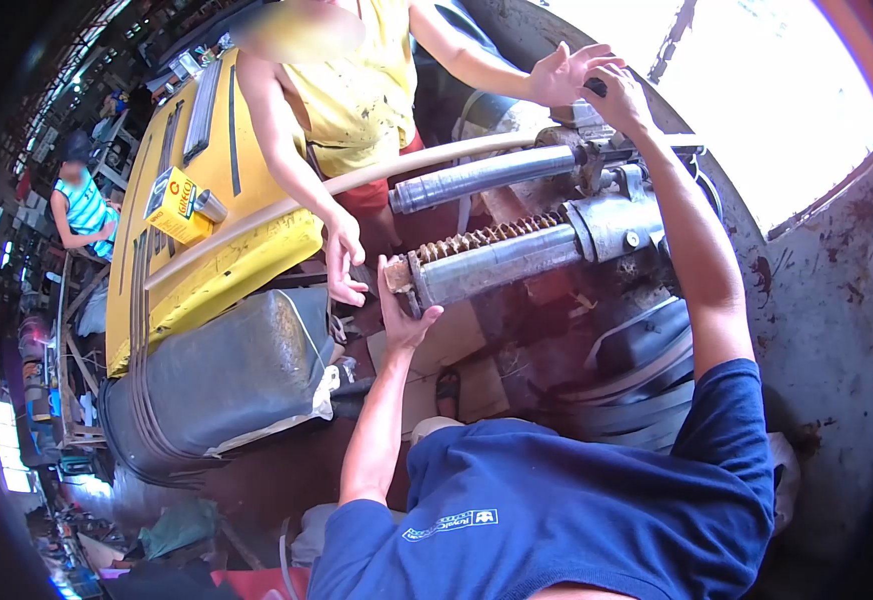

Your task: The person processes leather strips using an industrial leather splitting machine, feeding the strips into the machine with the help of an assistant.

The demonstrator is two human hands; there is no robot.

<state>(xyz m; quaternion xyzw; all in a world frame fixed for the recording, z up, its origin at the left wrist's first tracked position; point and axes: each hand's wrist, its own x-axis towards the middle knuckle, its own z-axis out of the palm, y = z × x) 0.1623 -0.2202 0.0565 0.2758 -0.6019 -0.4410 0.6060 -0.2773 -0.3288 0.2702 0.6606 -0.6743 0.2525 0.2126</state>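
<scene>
My left hand (406,322) rests against the left end of a metal cylinder (502,262), its thumb spread below the round end plate and its fingers beside a rusty block (398,276). Up at the right, my right hand (619,98) is closed around a small dark piece (596,88), too small to identify. A co-worker's hand (563,76) with spread fingers is beside it. The co-worker's other hand (346,258) hangs left of the cylinder. A rusty coil spring (487,238) lies along the cylinder, and a smooth metal tube (487,178) sits behind it.
A co-worker in a yellow top (357,95) stands across the machine. To the left are a yellow surface (247,235) bearing a yellow box (179,207) and a metal can (211,206), and a grey padded block (222,370). Another person (87,210) is farther left. A stained wall (817,300) stands right.
</scene>
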